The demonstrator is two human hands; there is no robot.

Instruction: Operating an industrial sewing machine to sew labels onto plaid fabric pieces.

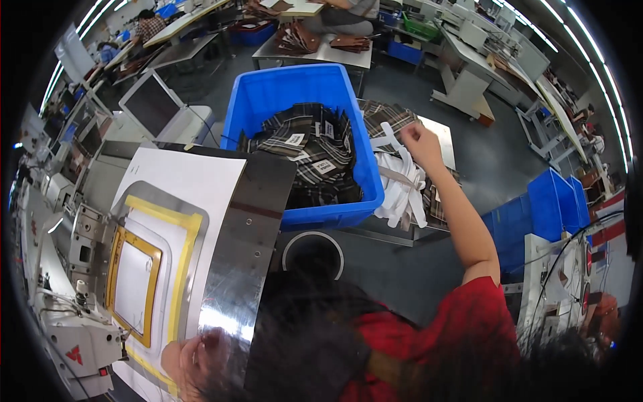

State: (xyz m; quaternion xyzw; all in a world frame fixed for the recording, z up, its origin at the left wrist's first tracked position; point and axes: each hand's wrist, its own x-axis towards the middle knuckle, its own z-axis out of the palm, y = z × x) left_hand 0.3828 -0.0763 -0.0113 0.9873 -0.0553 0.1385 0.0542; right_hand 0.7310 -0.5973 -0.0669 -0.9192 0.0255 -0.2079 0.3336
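My right hand [420, 143] reaches out to the right of the blue bin, its fingers closed at the top of a pile of white fabric strips [402, 184]. One strip end touches the fingertips and appears pinched between them. The strips lie over folded plaid cloth [388, 115] on a metal table. My left hand [191, 362] is low on the left, by the yellow-taped edge of the sewing machine's template plate [201, 201]. Its fingers look loosely bent, but blur and shadow hide whether they hold anything. A yellow rectangular frame [155, 295] sits within the plate.
The blue bin [231, 114] holds plaid cloth pieces [315, 144] with white labels. A sewing machine head [80, 342] stands at far left, a grey screen [153, 104] behind it. A round bucket [340, 258] is below the bin. Blue crates [546, 201] stand at right.
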